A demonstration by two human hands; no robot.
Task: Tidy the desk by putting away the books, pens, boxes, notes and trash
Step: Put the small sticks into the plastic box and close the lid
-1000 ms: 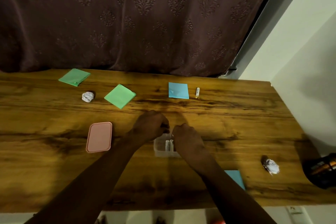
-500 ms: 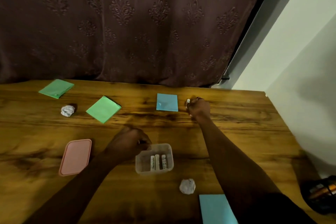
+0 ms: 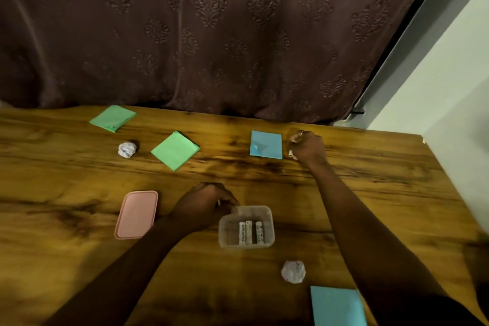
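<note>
- Head view: the right grip (image 3: 307, 145) is stretched to the far side of the table (image 3: 370, 193), its fingers curled tight round a small white cylinder (image 3: 290, 152). Only one end of the cylinder shows, at the grip's left edge.
- Just left of that grip, almost touching it, a blue note (image 3: 266, 144) lies flat.
- Further left of it sit a green note (image 3: 175, 150), a crumpled paper ball (image 3: 127, 149) and, nearer the curtain (image 3: 211, 34), a second green note (image 3: 113, 118).
- The left grip (image 3: 209, 206) is closed, its fingers curled onto the far-left corner of the clear box (image 3: 270, 219).
- Inside the box, just right of this grip, three white cylinders (image 3: 250, 233) lie side by side.
- Left of the left grip, close by, a pink lid (image 3: 136, 214) lies flat on the table.
- Between the two forearms, nearer the person than the box, rests another paper ball (image 3: 293, 271).
- Beside that ball, a second blue note (image 3: 337, 307) is partly covered by the right forearm.
</note>
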